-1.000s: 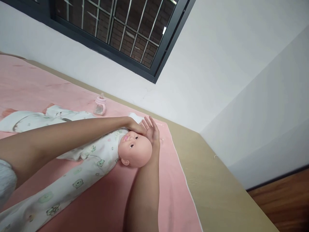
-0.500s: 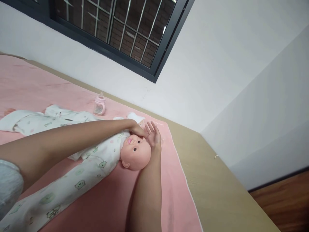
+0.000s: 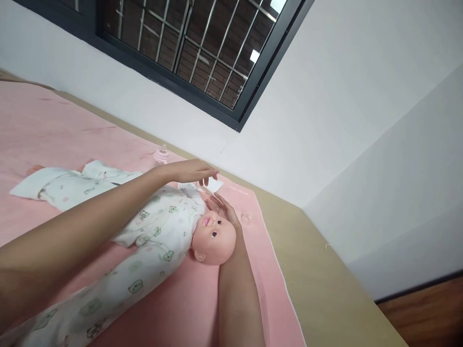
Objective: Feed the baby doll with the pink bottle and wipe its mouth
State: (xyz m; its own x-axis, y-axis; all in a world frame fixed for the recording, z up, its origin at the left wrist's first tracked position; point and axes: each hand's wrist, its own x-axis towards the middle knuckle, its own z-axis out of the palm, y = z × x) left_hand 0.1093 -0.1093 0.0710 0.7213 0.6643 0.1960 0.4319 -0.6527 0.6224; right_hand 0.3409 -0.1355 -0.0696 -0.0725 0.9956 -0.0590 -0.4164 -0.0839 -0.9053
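Note:
A baby doll [image 3: 214, 238] in a white bear-print outfit [image 3: 170, 226] lies on its back on a pink mat [image 3: 159, 299], its head toward the right. My left hand [image 3: 191, 171] hovers over the doll's far shoulder, fingers stretched out and slightly bent, holding nothing. Beyond the doll's head, my right hand [image 3: 226, 208] reaches to the far side of its neck with fingers extended, and the head rests against my right wrist. Part of the right hand is hidden by the doll. A white piece of cloth [image 3: 216, 185] shows just past my left fingertips.
A pink-topped baby bottle [image 3: 161, 155] stands behind my left forearm, partly covered. A small clear object [image 3: 246, 218] lies on the mat right of my right hand. The mat lies on a wooden surface [image 3: 307, 250] against a white wall with a barred window [image 3: 188, 53].
My left hand has lifted from beside the doll's face and drawn back to the left. My right hand has turned its fingers toward the doll's neck. The camera view has shifted slightly.

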